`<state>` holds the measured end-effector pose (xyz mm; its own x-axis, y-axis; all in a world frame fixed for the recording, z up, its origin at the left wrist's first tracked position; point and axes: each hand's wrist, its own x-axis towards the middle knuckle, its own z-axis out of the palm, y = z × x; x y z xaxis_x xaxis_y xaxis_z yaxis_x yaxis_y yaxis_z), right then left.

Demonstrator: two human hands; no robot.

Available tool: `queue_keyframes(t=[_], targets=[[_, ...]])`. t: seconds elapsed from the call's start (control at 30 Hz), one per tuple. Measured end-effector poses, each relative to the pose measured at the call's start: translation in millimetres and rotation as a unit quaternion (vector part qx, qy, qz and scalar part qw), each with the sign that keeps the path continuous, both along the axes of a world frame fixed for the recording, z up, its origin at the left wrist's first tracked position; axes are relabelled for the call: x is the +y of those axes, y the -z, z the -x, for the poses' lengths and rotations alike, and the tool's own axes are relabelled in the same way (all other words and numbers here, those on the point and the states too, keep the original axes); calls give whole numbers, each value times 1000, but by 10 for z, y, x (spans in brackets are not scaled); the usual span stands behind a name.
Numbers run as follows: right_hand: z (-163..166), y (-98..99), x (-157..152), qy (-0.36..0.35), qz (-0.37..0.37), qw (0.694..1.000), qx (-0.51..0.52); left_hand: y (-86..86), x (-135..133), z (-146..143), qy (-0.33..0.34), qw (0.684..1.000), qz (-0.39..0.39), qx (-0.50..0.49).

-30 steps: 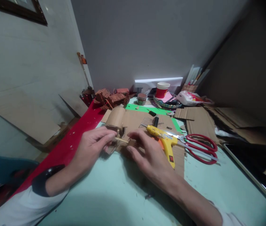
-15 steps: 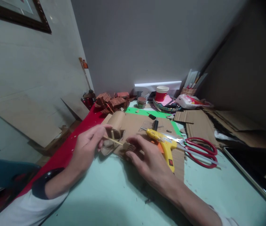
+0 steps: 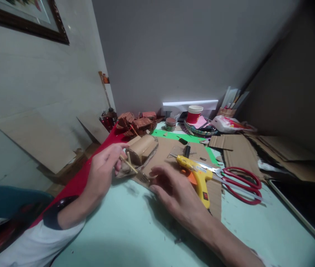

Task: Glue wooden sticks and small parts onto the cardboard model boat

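Note:
My left hand [image 3: 104, 168] is closed around the upper end of a thin wooden stick [image 3: 129, 165]. A small notched brown piece [image 3: 143, 177], apparently cardboard, is at the stick's lower end. Just right of that piece is my right hand [image 3: 175, 191], its fingers curved and its thumb apart from them, with nothing visible between. Behind the stick stands a cardboard model with a rolled cardboard tube [image 3: 143, 147]; my left fingers and the stick partly cover its near end. A yellow hot glue gun [image 3: 199, 176] lies beyond my right hand, on a cardboard sheet [image 3: 168, 148].
Red-handled scissors [image 3: 242, 181] lie right of the glue gun. Cardboard pieces [image 3: 238, 152] and a dark tablet-like panel [image 3: 299, 211] are farther right. Along the back stand brown painted models [image 3: 139, 124], a small jar [image 3: 170, 124] and a red paper cup [image 3: 194, 115] in a tray.
The right fingers have drawn slightly away from the small notched piece, which now shows more fully. The stick tilts more downward. The whole view has shifted a little.

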<state>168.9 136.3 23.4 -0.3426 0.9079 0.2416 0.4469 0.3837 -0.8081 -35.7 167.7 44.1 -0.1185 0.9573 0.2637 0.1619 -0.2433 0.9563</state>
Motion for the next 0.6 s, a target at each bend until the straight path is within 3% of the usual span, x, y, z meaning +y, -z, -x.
queue_keyframes(t=[0.3, 0.6], targets=[[40, -6, -31, -18, 26, 1000, 2, 20, -47, -31, 30, 999, 22, -19], [20, 5, -32, -31, 43, 999, 3, 52, -13, 66, 10, 998, -40, -37]])
